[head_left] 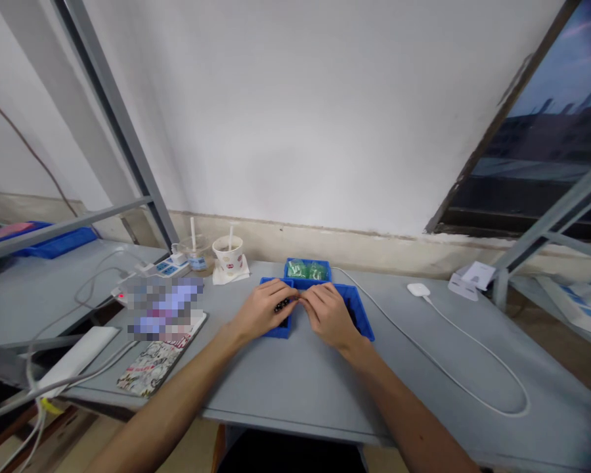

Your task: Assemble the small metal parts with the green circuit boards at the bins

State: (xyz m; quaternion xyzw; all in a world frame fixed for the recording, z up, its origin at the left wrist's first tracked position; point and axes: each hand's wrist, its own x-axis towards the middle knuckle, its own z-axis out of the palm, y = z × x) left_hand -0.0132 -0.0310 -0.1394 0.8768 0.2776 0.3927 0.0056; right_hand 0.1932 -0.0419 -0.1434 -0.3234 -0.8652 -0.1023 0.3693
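Observation:
My left hand [264,309] is closed in a pinch above the left blue bin [280,332], which has small dark pieces near the fingers. My right hand [328,314] is also pinched, its fingertips meeting those of my left hand. Whatever is between the fingertips is too small to make out. The right blue bin [362,312] lies partly behind my right hand, with dark contents. Behind both hands stands a small blue bin [331,270] holding green plastic packets [298,269].
Two cups with straws, a paper cup [228,255] and a clear cup [197,256], stand back left. A patterned notebook [155,361] and power strip [170,268] lie left. A white charger [418,290] with cable and a paper card [477,274] lie right.

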